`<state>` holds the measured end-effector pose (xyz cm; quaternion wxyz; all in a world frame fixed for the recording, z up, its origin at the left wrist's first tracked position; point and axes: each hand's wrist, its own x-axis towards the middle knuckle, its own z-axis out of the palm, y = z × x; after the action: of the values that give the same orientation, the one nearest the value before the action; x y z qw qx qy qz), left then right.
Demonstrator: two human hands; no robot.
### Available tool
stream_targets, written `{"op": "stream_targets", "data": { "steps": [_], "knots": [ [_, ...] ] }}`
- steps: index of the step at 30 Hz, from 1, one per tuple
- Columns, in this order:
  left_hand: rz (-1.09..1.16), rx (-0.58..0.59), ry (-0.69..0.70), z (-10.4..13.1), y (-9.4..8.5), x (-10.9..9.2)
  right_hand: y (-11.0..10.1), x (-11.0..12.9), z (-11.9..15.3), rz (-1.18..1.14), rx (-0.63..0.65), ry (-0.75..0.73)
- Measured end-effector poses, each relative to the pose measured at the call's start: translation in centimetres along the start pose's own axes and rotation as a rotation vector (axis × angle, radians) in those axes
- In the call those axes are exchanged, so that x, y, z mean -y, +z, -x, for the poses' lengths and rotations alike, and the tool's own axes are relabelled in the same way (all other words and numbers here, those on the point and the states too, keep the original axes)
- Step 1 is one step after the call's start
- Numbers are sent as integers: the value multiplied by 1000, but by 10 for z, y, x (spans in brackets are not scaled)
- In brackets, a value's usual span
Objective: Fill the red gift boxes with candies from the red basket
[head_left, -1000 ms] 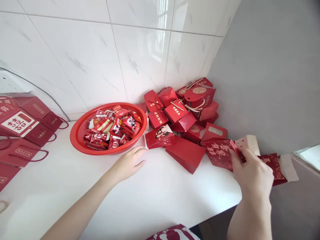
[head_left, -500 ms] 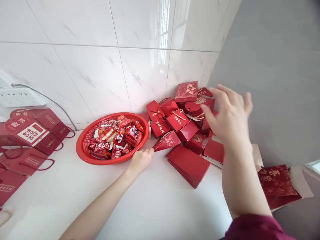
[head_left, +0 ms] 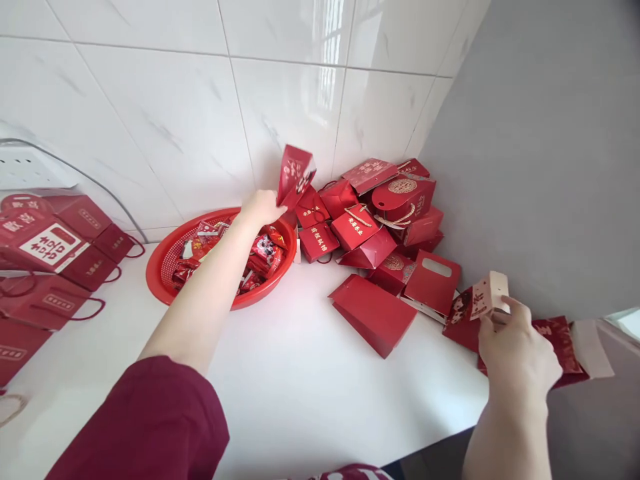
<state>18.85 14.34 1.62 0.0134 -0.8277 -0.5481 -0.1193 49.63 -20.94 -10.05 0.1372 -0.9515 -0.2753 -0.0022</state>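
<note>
My left hand [head_left: 261,208] is closed on a small red gift box [head_left: 296,175], tilted up by the tiled wall, beyond the right side of a red plastic basket [head_left: 156,270]. Red-wrapped candies [head_left: 267,248] lie in the basket, partly hidden by my left forearm. On the right, my right hand [head_left: 523,347] has its fingers bent around the cream end of a red-and-cream gift box [head_left: 465,313]. Between the hands lies a heap of red gift boxes [head_left: 354,227], some with cord handles. A plain red box [head_left: 374,313] rests on its side in front of them.
Red boxes with cord handles [head_left: 65,253] are lined up at the left. Behind them a white power strip [head_left: 33,175] trails a grey cable along the wall. A grey panel [head_left: 540,167] bounds the right side. Another red box [head_left: 563,350] lies near the white counter's [head_left: 300,387] right edge.
My left hand has lifted the small red box from the counter up toward the wall. My right hand has come down from mid-air to the boxes at the right and taken hold of one.
</note>
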Motion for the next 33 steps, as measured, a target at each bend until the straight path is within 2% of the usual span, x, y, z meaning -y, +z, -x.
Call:
{"op": "stream_targets", "data": {
  "steps": [2,3,7,10,13,15,17,19,23,26,28,31,33],
  "knots": [
    [9,29,-1,6,8,14,-5,7,-2,-9,-146,163],
    [17,30,2,14,10,22,-8,10,-4,-26,-195,173],
    [50,15,36,61,11,44,-12,23,-10,-79,-183,34],
    [59,-14,82,111,13,49,3,38,-8,-85,-142,-71],
    [82,-46,243,164,25,48,27,51,-4,-73,-141,-161],
    [64,-51,326,192,38,48,42,55,-6,-43,-107,-115],
    [44,-87,334,210,52,50,52,52,-12,-7,-43,-32],
    [22,-144,312,218,66,54,57,44,-19,29,-32,-36],
    [-60,-246,285,218,84,59,67,21,-25,92,-125,-303],
    [-91,-283,268,216,88,57,80,5,-22,147,-54,-274],
    [-59,-327,272,219,89,54,88,0,-22,190,-83,-264],
    [51,-415,416,227,94,43,90,2,-24,217,-178,-357],
    [130,-378,590,235,99,32,84,8,-26,224,-158,-368]
  ]
}}
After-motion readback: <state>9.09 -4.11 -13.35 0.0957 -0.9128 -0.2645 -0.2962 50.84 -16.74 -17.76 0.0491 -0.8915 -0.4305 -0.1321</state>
